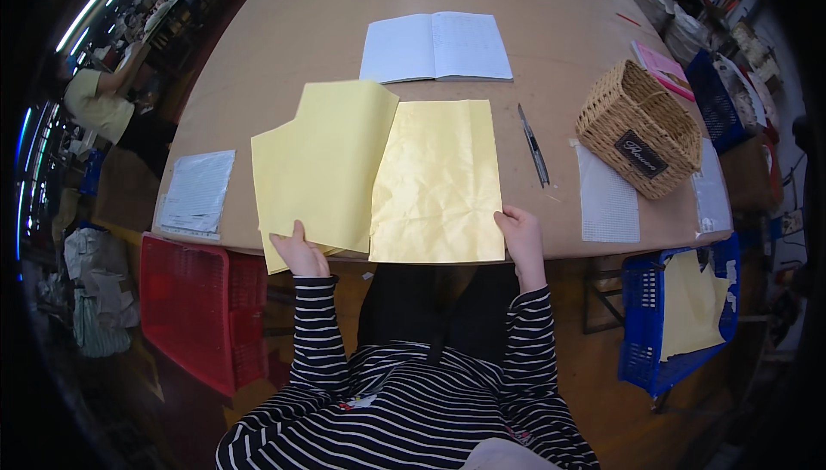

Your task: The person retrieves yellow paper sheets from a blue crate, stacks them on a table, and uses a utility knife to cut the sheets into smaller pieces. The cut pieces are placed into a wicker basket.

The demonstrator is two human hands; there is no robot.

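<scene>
Pale yellow paper sheets lie overlapping at the table's near edge, one curling up along its right side. My left hand grips their lower edge, the thumb on top and the other fingers partly hidden. Beside them, a shiny, creased gold paper sheet overlaps the table's edge. Its lower right edge is pinched between the thumb and fingers of my right hand. To the right of the gold sheet rests a utility knife.
An open notebook lies beyond the sheets. On the right stand a wicker basket and, below the table's edge, a blue crate with yellow paper. A red crate is at lower left. A person works at far left.
</scene>
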